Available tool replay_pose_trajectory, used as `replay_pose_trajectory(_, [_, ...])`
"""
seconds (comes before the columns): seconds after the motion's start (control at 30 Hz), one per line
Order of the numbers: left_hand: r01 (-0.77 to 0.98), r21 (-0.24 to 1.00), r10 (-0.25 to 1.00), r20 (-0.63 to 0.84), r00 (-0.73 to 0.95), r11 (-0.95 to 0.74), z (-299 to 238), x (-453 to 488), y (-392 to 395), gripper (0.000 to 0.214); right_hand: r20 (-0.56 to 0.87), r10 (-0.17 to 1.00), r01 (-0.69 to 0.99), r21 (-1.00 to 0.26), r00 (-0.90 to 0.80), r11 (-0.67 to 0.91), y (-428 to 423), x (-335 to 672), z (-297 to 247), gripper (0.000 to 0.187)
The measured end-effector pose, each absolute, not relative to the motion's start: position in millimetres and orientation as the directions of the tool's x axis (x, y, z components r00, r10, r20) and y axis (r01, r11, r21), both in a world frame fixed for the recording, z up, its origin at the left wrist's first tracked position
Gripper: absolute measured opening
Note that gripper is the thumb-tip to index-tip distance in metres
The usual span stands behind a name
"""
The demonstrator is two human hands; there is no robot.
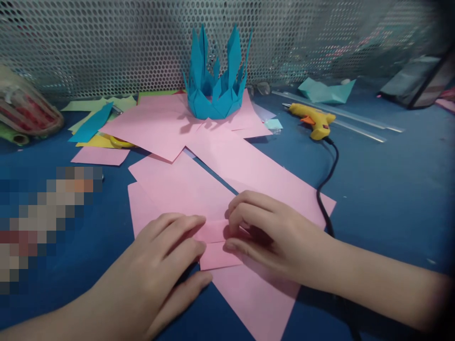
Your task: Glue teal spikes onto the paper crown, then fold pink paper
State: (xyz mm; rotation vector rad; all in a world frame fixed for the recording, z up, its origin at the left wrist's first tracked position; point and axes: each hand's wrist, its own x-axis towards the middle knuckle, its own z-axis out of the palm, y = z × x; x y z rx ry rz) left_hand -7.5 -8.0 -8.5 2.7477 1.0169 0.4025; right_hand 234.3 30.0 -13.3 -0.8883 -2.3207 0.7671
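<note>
A small pink paper [222,255] with a fold across it lies in front of me, on top of larger pink sheets. My left hand [152,255] rests at its left edge, fingers stretched out and the thumb apart. At the right side of the fold, my right hand [270,232] has its fingers curled and its thumb close to the fingertips, pinching the paper. Part of the paper is hidden under both hands. Beyond them, pink sheets [249,163] overlap, and a blue folded-paper crown [215,99] stands upright on the farthest ones.
A yellow glue gun [314,121] with a black cord [325,180] lies to the right, beside clear glue sticks [359,130]. Coloured paper scraps [94,125] and a plastic jar [28,104] are at the left. A perforated metal panel [124,47] rises behind the blue table.
</note>
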Motion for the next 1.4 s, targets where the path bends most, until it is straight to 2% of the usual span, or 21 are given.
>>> replay_pose_trajectory(0.2, [0.618, 0.413, 0.72, 0.157, 0.676, -0.669, -8, -6, -9, 0.007, 0.209, 0.789, 0.415, -0.757, -0.577, 0.504, 23, 232, -13, 0.018])
replay_pose_trajectory(0.33, [0.66, 0.559, 0.839, 0.129, 0.529, -0.502, -5, -2, -5, 0.031, 0.174, 0.808, 0.398, -0.8, -0.562, 0.449, 22, 233, -9, 0.023])
replay_pose_trajectory(0.37, [0.657, 0.598, 0.859, 0.109, 0.5, -0.459, -4, -1, -3, 0.031, 0.168, 0.811, 0.395, -0.806, -0.56, 0.44, 22, 233, -8, 0.023])
replay_pose_trajectory(0.47, [0.621, 0.702, 0.881, 0.017, 0.473, -0.348, 0, 2, 5, 0.009, 0.169, 0.81, 0.391, -0.808, -0.562, 0.44, 23, 233, -7, 0.021])
replay_pose_trajectory(0.57, [0.591, 0.772, 0.904, -0.051, 0.424, -0.234, 3, 5, 10, 0.016, 0.207, 0.815, 0.385, -0.8, -0.541, 0.46, 23, 232, -10, 0.024])
replay_pose_trajectory(0.63, [0.587, 0.786, 0.916, -0.07, 0.394, -0.192, 4, 8, 11, 0.017, 0.211, 0.821, 0.386, -0.802, -0.531, 0.456, 23, 232, -14, 0.024])
replay_pose_trajectory(0.83, [0.627, 0.752, 0.918, -0.075, 0.388, -0.204, 3, 9, 9, 0.019, 0.183, 0.857, 0.428, -0.805, -0.481, 0.411, 24, 231, -13, 0.006])
replay_pose_trajectory(1.0, [0.614, 0.756, 0.911, -0.058, 0.409, -0.227, 1, 7, 6, 0.022, 0.132, 0.881, 0.462, -0.811, -0.453, 0.359, 24, 228, -7, 0.011])
replay_pose_trajectory(1.13, [0.618, 0.75, 0.905, -0.062, 0.421, -0.236, 2, 7, 6, 0.028, 0.117, 0.883, 0.427, -0.841, -0.455, 0.331, 23, 227, -5, 0.009])
replay_pose_trajectory(1.4, [0.545, 0.789, 0.898, 0.02, 0.44, -0.284, -1, 8, 6, 0.021, 0.167, 0.833, 0.379, -0.832, -0.527, 0.406, 22, 220, -3, 0.009])
